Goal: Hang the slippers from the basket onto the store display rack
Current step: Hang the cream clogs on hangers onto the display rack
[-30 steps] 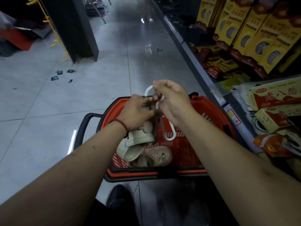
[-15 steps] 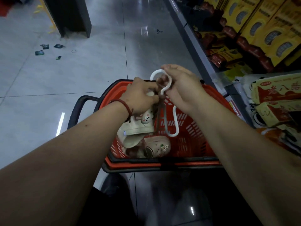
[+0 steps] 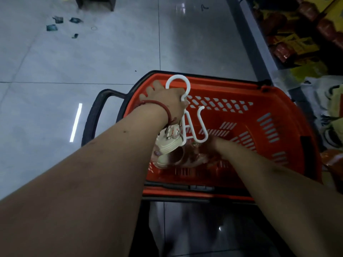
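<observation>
My left hand (image 3: pixel 163 101) grips the stem of a white plastic hanger (image 3: pixel 177 76) over the red basket (image 3: pixel 222 84). A cream slipper (image 3: pixel 167 145) with a small animal charm hangs from the hanger's left arm, just below that hand. The hanger's right arm is bare. My right hand (image 3: pixel 209 147) is down inside the basket, blurred, at a second slipper (image 3: pixel 163 161) lying on the bottom. Its fingers are too smeared to read.
The basket stands on grey floor tiles, with its black pull handle (image 3: pixel 96 112) to the left. Store shelves with yellow boxes and dark red packets (image 3: pixel 289 43) run along the right. Small scraps (image 3: pixel 55 25) lie on the floor at the far left.
My right hand has let go of the hanger and dropped into the basket. My left hand now holds the hanger alone. The view has tilted further down.
</observation>
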